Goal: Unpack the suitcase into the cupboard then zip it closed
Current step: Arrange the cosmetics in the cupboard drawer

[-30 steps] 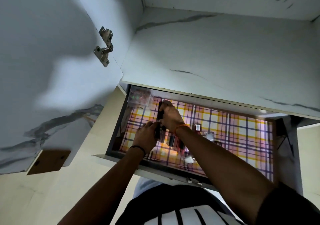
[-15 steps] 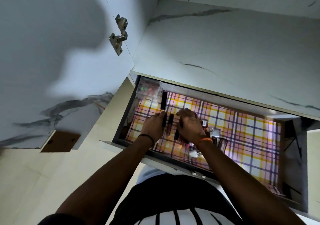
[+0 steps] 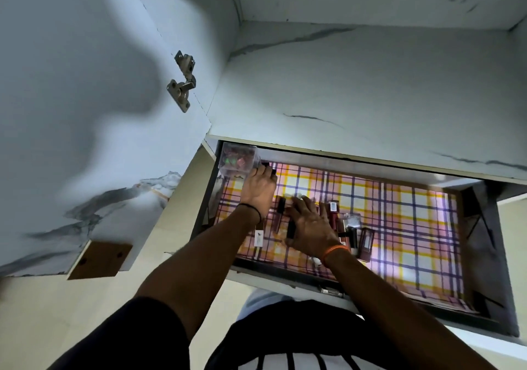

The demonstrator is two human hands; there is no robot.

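Observation:
An open cupboard drawer is lined with plaid paper. Several small cosmetic tubes lie in its left half. My left hand reaches to the far left corner and grips a dark tube beside a clear plastic box of small colourful items. My right hand lies over the tubes in the middle, its fingers curled round a dark tube. The suitcase is not in view.
The cupboard door stands open on the left, its metal hinge near the top. A marble-patterned shelf sits above the drawer. The right half of the drawer holds only the plaid liner.
My left hand has moved from the middle tubes up to the far left corner next to the clear box. My right hand has shifted slightly over the tubes. The camera has tilted.

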